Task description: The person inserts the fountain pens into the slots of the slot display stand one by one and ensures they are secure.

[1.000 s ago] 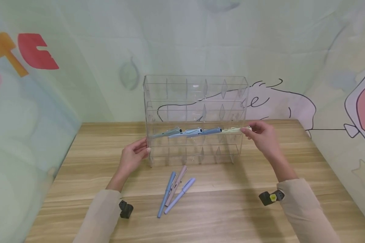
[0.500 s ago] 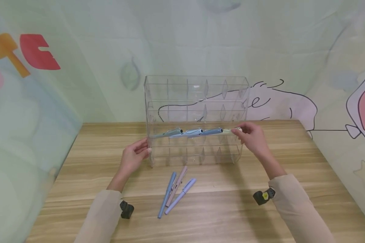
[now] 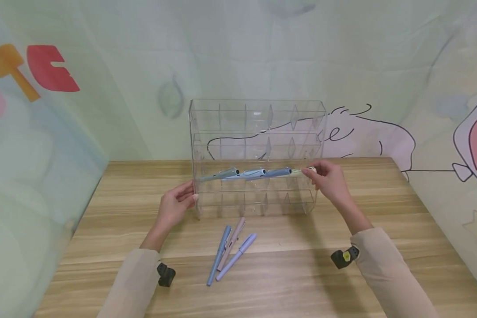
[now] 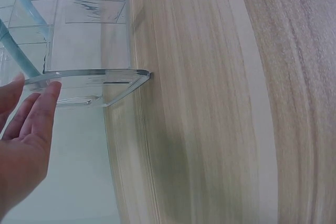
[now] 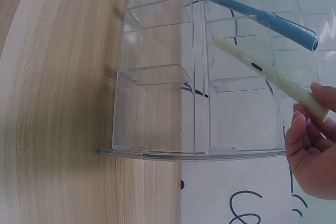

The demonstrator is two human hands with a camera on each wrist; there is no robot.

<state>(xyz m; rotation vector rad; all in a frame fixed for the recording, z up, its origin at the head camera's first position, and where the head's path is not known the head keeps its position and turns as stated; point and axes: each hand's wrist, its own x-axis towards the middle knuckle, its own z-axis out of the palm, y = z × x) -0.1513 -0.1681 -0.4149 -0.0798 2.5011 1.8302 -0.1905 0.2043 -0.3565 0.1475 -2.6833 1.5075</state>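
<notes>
Cream pen [image 5: 272, 75] pinched in right fingers [image 5: 295, 135]; parted left fingers [image 4: 43, 111] touch rack [image 4: 89, 73].

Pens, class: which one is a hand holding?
The pale yellow pen, rightmost in the rack: it alone is pinched, by the right hand, at its end.

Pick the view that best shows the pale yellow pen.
Right wrist: the pale yellow pen shows large, nearly end to end, with the right grip pinching it. Head: small, partly covered by that grip. Left wrist: can't make it out.

Beige sleeves [image 3: 130, 280]; black wrist cameras [image 3: 166, 274], right one yellow-marked.
</notes>
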